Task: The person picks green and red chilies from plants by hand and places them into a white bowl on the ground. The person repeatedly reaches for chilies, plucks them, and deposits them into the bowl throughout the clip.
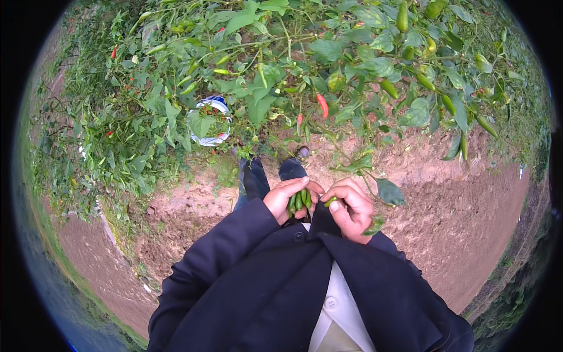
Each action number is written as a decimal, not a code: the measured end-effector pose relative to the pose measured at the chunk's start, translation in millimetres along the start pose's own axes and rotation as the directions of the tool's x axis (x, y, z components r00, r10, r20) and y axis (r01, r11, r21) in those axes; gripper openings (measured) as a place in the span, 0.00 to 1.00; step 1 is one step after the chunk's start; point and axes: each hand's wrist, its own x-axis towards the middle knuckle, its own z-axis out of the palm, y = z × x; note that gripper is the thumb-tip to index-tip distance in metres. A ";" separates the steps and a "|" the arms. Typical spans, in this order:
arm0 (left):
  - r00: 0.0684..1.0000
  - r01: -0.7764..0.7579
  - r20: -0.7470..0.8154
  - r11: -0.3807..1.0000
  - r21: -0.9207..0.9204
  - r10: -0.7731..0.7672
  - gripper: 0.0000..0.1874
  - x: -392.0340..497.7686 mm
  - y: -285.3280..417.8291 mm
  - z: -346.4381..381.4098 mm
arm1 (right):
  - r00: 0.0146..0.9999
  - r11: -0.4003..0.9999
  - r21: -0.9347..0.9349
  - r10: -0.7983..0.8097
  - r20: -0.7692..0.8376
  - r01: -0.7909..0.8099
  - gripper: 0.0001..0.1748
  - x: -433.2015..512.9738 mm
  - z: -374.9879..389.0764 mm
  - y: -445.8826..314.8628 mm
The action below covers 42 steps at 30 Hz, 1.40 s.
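Note:
Several green chili peppers [299, 200] lie side by side in my left hand [288, 198], whose fingers curl around them in front of my dark jacket. Close on its right, my right hand [352, 209] pinches one small green chili pepper [330, 201] between thumb and fingertips. A leafy sprig [374, 225] shows at the lower edge of my right hand; what holds it is unclear. Beyond both hands hang chili plants with green peppers, a red chili pepper [322, 105] among them.
A white and blue bucket [210, 140] with red and green contents stands among the plants, ahead and left. Branches with green peppers [447, 104] reach over the bare soil [440, 211] at right. My dark shoe [302, 152] is on the soil below the plants.

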 end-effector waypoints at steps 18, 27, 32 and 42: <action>0.628 -0.769 -0.470 0.589 -0.249 0.621 0.12 -194.8 39.3 -228.9 | 0.969 0.969 0.045 0.244 -0.032 -0.242 0.08 47.3 79.9 36.2; 0.446 -0.871 -0.538 0.209 -0.445 0.715 0.10 -172.6 27.8 -344.4 | 0.874 0.881 0.013 0.471 -0.118 -0.473 0.09 27.8 74.8 78.5; 0.352 -0.909 -0.502 0.160 -0.385 0.790 0.13 -206.2 -7.0 -359.3 | 0.848 0.848 0.000 0.529 -0.044 -0.529 0.08 20.9 76.0 109.8; 0.315 -0.934 -0.863 0.291 -0.208 0.395 0.31 -7.2 24.5 -448.9 | 0.846 0.861 -0.121 0.507 0.165 -0.493 0.08 38.7 55.8 184.0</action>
